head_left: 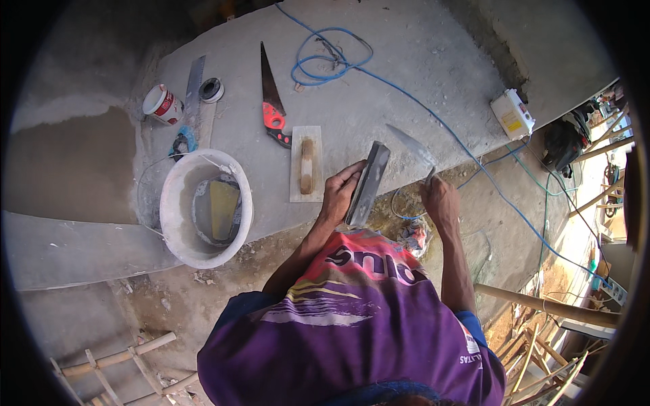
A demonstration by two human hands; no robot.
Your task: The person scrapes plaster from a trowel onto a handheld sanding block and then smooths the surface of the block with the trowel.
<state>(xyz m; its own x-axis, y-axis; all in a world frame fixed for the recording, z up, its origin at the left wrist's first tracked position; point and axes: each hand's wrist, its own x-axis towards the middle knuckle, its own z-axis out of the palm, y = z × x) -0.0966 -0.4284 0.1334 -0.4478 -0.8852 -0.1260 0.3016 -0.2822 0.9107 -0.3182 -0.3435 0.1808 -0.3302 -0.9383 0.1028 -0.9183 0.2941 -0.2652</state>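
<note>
Near the middle of the frame, the left hand (340, 191) grips a long dark block (370, 183) along its left side, fingers closed on the edge; whether the thumb presses behind it cannot be told. The block stands tilted just above the person's shirt (379, 304). Right of centre, the right hand (441, 201) is curled round the handle of a pale blade (411, 145), which points to the upper left and looks smeared, so its exact shape is unclear. Block and blade are apart.

The likeliest trouble is a slip: the left fingers sit close to the block's edge, so a careless stroke of the blade toward it could nick them. A weak pinch might also let the block twist or drop.

The blue cable (433, 115) crosses the grey slab (386, 68) from the top to the right side – a swinging arm could snag it. Left of centre, the bucket (177, 189), with a yellow piece (223, 208) inside, overlaps the slab's edge in this view; if poorly supported, a knock might tip it. The saw (269, 84) lies bare at upper centre, above the wooden-handled float (296, 162) – reaching there blindly could mean a cut.
</note>
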